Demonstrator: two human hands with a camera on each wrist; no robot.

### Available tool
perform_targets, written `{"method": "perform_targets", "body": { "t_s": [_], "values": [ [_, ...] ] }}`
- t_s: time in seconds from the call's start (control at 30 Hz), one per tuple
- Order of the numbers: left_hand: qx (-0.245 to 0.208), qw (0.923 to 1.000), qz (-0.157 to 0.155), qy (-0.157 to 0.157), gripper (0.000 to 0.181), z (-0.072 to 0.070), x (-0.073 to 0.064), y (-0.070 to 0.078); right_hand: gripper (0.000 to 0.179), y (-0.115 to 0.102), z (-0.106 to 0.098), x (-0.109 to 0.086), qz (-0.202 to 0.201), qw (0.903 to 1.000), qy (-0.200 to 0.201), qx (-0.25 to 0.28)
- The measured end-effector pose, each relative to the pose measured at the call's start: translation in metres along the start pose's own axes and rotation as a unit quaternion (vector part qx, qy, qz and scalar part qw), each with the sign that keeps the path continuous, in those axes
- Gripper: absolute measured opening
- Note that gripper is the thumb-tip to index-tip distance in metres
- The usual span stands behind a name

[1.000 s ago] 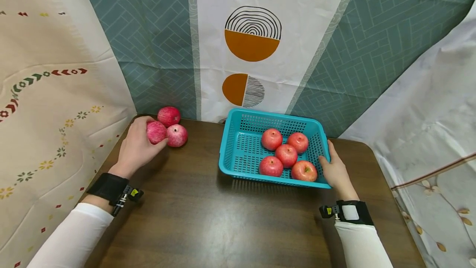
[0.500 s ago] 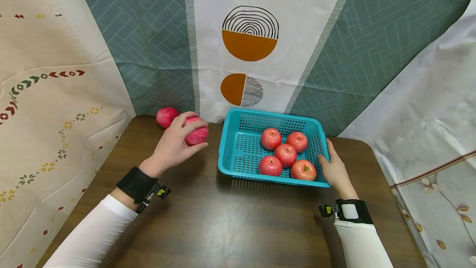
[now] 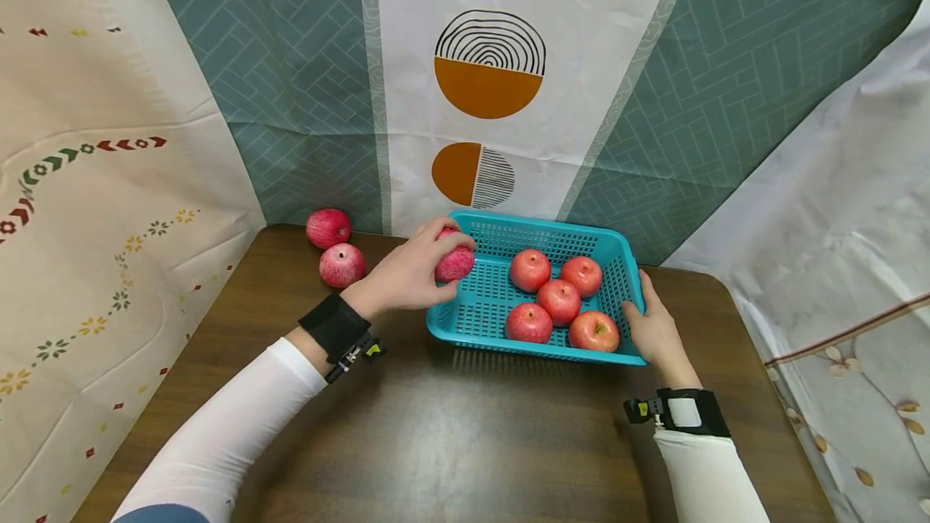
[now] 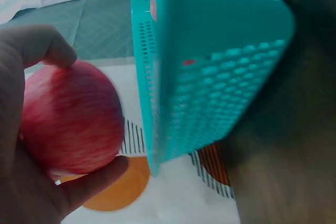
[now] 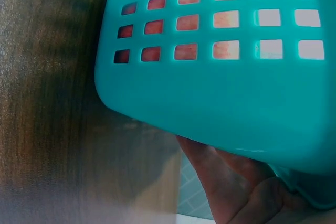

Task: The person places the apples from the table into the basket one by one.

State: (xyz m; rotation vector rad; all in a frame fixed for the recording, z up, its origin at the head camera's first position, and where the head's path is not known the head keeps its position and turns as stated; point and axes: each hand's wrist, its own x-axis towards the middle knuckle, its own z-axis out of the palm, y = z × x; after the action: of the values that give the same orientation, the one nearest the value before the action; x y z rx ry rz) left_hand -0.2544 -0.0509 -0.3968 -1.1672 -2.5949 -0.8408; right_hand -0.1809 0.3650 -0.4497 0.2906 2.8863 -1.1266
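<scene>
My left hand (image 3: 414,269) grips a red apple (image 3: 455,261) at the left rim of a turquoise plastic basket (image 3: 472,340). In the left wrist view the held apple (image 4: 73,119) sits between thumb and fingers, beside the basket wall (image 4: 226,93) and apart from it. At the basket's right end, my right hand (image 3: 655,333) holds the rim, thumb on the inner side. Several apples (image 3: 559,303) lie in the middle and right of the basket. The right wrist view shows the basket's outer wall (image 5: 210,93) close up, with part of the right hand (image 5: 236,182) behind its edge.
Two more apples, one behind (image 3: 328,228) and one in front (image 3: 342,265), stand at the table's back left corner. The brown wooden table (image 3: 436,442) meets patterned cloth curtains (image 3: 305,103) at its back and sides.
My left hand has lifted one apple from the group at the left and carried it right to the basket's left rim. The right hand and basket have stayed in place.
</scene>
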Motion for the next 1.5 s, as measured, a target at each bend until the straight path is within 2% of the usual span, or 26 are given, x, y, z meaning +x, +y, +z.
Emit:
{"method": "perform_targets", "body": {
  "t_s": [0.2,0.37,0.47,0.6,0.7,0.83,0.97,1.2,1.3,1.5],
  "values": [
    [-0.01,0.9964,0.002,-0.084,0.054,0.008,0.034,0.01,0.066,0.004,0.001,0.001,0.002,1.0,-0.005,-0.002],
    [0.028,0.9838,-0.008,-0.177,0.051,0.019,0.058,0.022,0.066,0.004,0.0,0.0,-0.002,1.0,-0.005,0.002],
    [0.062,0.9693,-0.011,-0.238,0.054,0.027,0.069,0.029,0.067,0.004,0.0,0.001,-0.001,1.0,-0.005,0.005],
    [0.098,0.9443,-0.019,-0.314,0.064,0.04,0.08,0.036,0.066,0.005,-0.001,0.001,0.003,0.9999,-0.007,0.008],
    [0.129,0.9269,-0.031,-0.351,0.069,0.048,0.085,0.042,0.066,0.006,-0.001,0.002,0.002,1.0,-0.006,0.007],
    [0.185,0.9065,-0.05,-0.376,0.07,0.057,0.09,0.048,0.066,0.007,0.0,0.002,0.001,1.0,-0.005,0.003],
    [0.203,0.8966,-0.068,-0.387,0.069,0.061,0.093,0.053,0.066,0.006,0.0,0.003,0.005,1.0,-0.004,0.005],
    [0.201,0.8934,-0.102,-0.388,0.069,0.068,0.093,0.059,0.066,0.006,0.001,0.005,0.003,1.0,-0.001,0.004],
    [0.206,0.8931,-0.104,-0.386,0.067,0.071,0.093,0.062,0.067,0.007,0.0,0.005,0.003,1.0,0.001,0.002],
    [0.223,0.8843,-0.106,-0.396,0.068,0.075,0.096,0.063,0.066,0.009,-0.001,0.005,0.003,1.0,0.001,0.006]
  ]
}}
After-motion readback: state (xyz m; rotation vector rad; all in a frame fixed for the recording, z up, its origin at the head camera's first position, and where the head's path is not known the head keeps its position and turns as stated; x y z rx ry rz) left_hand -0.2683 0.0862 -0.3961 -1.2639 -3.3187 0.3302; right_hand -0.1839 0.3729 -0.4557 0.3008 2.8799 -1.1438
